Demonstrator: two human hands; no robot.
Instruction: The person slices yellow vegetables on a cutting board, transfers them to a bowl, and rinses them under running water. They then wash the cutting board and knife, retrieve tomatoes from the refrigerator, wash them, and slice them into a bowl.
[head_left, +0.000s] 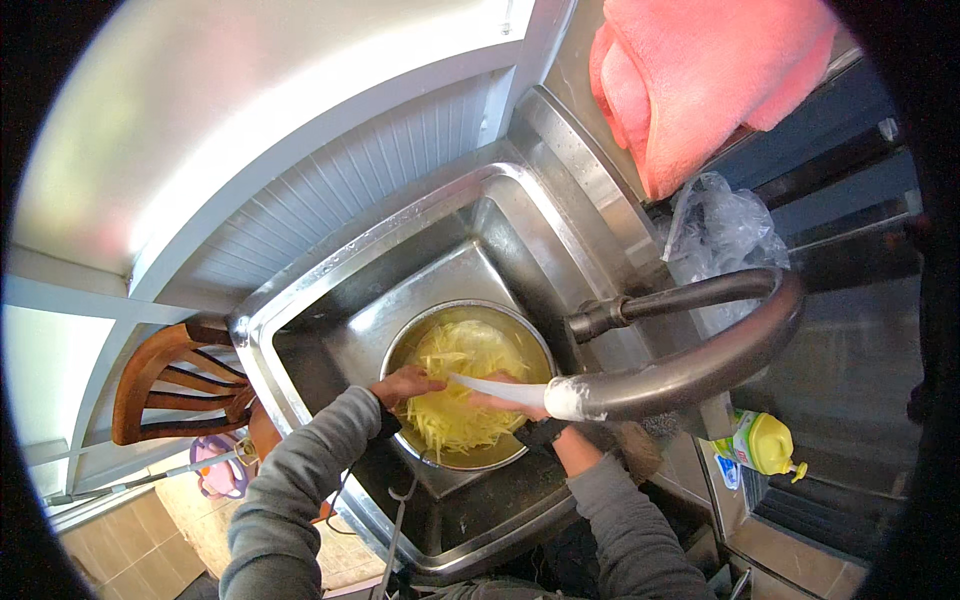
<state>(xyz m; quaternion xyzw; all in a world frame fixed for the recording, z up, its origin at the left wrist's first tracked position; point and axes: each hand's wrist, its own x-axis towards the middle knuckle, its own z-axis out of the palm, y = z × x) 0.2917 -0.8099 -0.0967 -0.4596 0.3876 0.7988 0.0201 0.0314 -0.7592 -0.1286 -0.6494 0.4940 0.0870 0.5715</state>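
A round metal bowl (480, 466) stands in the stainless steel sink (420, 277). Thin pale-yellow shreds (450, 431), likely potato, fill much of it. Over the bowl's left part is my left hand (409, 385), its fingertips at the shreds; whether it pinches any cannot be told. My right hand (510, 394) reaches over the bowl's right side, its fingers among the shreds and partly hidden by the water stream. From the white-wrapped tip of the curved faucet (690, 382), a stream of water (499, 388) runs into the bowl between my hands.
A pink towel (705, 67) lies behind the sink at the upper right. Near the faucet is a clear plastic bag (724, 225). A yellow-green pump bottle (765, 442) stands at the right. Left of the sink is a wooden chair (161, 386). A metal hook (399, 517) hangs over the sink's front edge.
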